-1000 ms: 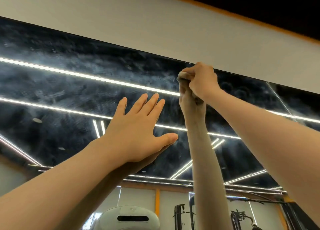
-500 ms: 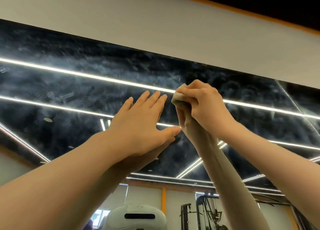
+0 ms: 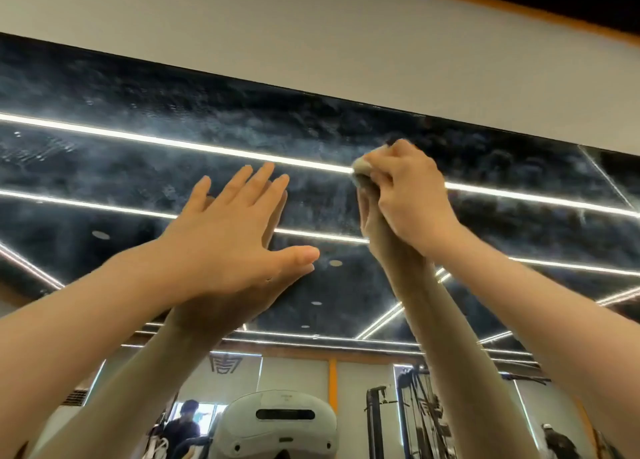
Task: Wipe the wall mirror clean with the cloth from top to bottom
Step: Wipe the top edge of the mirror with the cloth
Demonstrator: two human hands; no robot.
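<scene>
**Ana:** Streaks are my first worry. The large dark wall mirror with the cloudy grey film (image 3: pixel 242 140) is smeared nearly everywhere, and the small pale bunched cloth (image 3: pixel 362 168) shows only as a little wad. With so little cloth on the glass, I think each pass would clean only a narrow band, and strips could be missed between passes.

**Ben:** Where is the cloth, measured from the mirror's top edge?

**Ana:** A little below that edge, toward its right part, on the glass. The right hand (image 3: pixel 408 195) is clamped on it, fingers curled round the wad, knuckles facing us, forearm reaching steeply up.

**Ben:** And the other hand?

**Ana:** The left hand (image 3: pixel 228 237) holds nothing. It is spread flat, fingers straight and a little apart, thumb out to the side, lower than the cloth and further from the top edge. It meets its own reflection, so I judge the palm is leaning on the glass.

**Ben:** That could be a problem too.

**Ana:** Yes, a bare palm may leave a new print in the film, just where the wiping must come later. Also both arms are stretched high, so pressure on the cloth may be weak and uneven.
</scene>
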